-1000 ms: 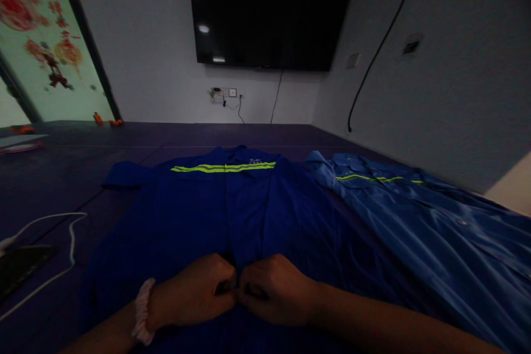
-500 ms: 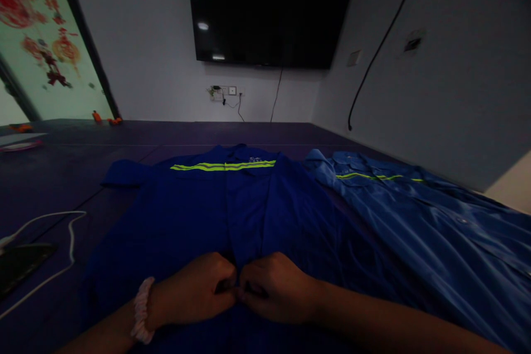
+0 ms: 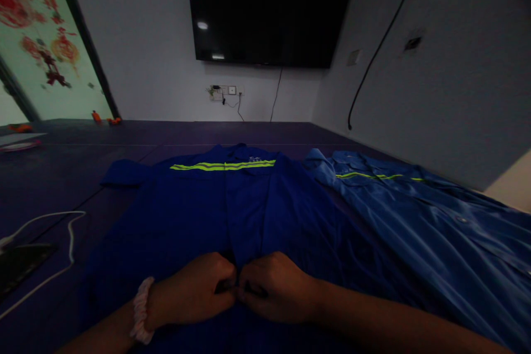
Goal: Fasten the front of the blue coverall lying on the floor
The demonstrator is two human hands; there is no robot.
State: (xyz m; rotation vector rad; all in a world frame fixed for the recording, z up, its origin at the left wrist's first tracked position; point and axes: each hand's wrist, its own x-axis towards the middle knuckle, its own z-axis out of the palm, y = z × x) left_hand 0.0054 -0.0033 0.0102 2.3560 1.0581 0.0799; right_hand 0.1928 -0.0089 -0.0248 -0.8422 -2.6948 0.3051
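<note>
Head view: I see left hand (image 3: 194, 287) and right hand (image 3: 274, 286) pinching dark blue cloth work jacket (image 3: 199, 215) front placket, 6 o'clock; keep edges aligned, cloth taut.

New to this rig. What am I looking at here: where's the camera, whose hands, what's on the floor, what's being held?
There is no machine: a person works bare-handed, and the single camera sits on their head, looking forward and down. The left hand, with a pink scrunchie on its wrist, and the right hand meet at the front opening of a dark blue work jacket with a yellow reflective stripe, each with a pinching grip on the cloth. A lighter blue jacket lies beside it on the right. A white cable and a dark flat device lie on the left.
</note>
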